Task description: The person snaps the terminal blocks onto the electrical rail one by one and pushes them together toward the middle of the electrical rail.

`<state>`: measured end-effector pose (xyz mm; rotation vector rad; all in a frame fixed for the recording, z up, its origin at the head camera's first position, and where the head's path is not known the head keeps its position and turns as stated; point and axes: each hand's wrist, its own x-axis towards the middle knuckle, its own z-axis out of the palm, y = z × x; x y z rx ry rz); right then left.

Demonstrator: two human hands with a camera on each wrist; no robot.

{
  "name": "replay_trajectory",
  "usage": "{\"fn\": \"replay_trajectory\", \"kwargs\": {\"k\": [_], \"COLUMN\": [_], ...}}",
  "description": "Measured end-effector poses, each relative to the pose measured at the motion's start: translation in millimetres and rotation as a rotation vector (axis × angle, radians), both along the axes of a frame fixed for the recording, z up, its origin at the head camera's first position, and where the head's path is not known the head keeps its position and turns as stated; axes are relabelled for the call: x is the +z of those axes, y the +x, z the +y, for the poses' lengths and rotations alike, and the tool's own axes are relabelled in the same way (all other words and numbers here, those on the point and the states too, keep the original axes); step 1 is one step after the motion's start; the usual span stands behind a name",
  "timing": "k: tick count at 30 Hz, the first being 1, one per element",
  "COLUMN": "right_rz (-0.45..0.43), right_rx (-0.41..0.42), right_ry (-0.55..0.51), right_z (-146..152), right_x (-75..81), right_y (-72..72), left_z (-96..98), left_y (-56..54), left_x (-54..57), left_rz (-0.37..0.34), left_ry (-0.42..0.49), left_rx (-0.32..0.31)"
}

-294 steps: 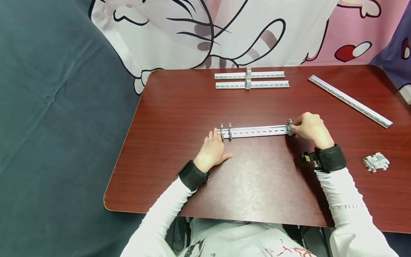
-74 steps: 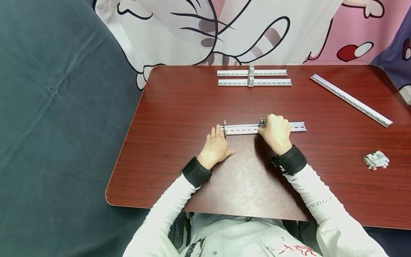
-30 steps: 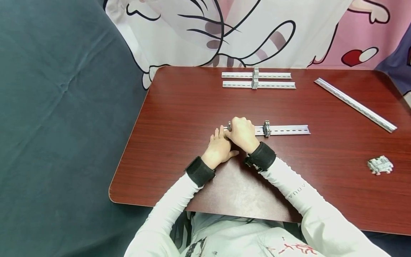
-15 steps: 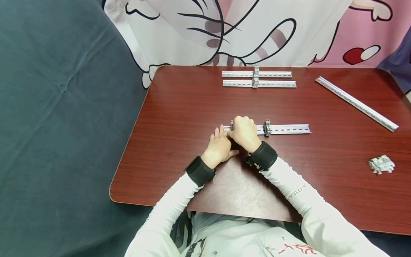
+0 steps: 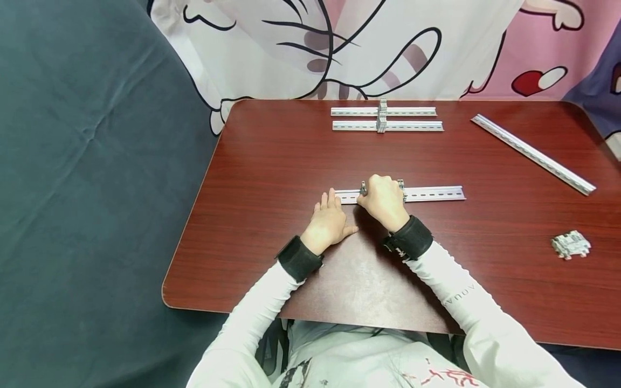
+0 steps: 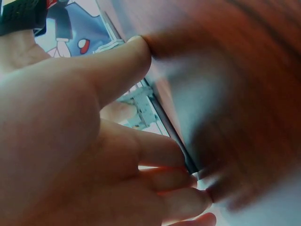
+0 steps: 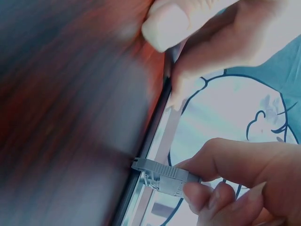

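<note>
Shifted rightward along the slotted rail (image 5: 436, 194) since half a second ago, the gray clip (image 7: 165, 180) sits across it, pinched between my right fingers (image 7: 230, 160), while my straight left fingers (image 5: 332, 200) touch the rail's left end.

Tabletop (image 5: 490, 231): wood-grain surface, glossy glare toward near edge. Slotted rail (image 5: 434, 194), mid-tabletop: smooth, bright, metallic-looking; paired rails (image 5: 417, 126) by far edge and slanted rail (image 5: 533, 155) toward far right corner, likewise. Module (image 7: 164, 179): matt grey, plastic-looking, ribbed. Curtain (image 5: 378, 48) beyond far edge: smooth printed cloth.
</note>
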<state>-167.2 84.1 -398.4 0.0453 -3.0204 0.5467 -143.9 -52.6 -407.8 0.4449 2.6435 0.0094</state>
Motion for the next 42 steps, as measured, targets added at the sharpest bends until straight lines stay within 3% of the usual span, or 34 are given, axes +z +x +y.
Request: {"fn": "replay_trajectory", "kwargs": {"k": [16,27,42], "right_rz": [0.063,0.152,0.184], "right_rx": [-0.07,-0.09,-0.12], "right_ry": [-0.001,0.013,0.021], "right_z": [25,38,47], "right_x": [-2.4,-4.3,-5.8], "right_y": [6.6,11.4,12.1], "left_z": [-0.1,-0.2,-1.2], "left_y": [0.5,0.9,1.2], "left_x": [-0.3,-2.0,-2.3], "left_rz": [0.018,0.02,0.013], "left_ry": [-0.014,0.007,0.019], "left_rx": [-0.021,-0.013,-0.01]}}
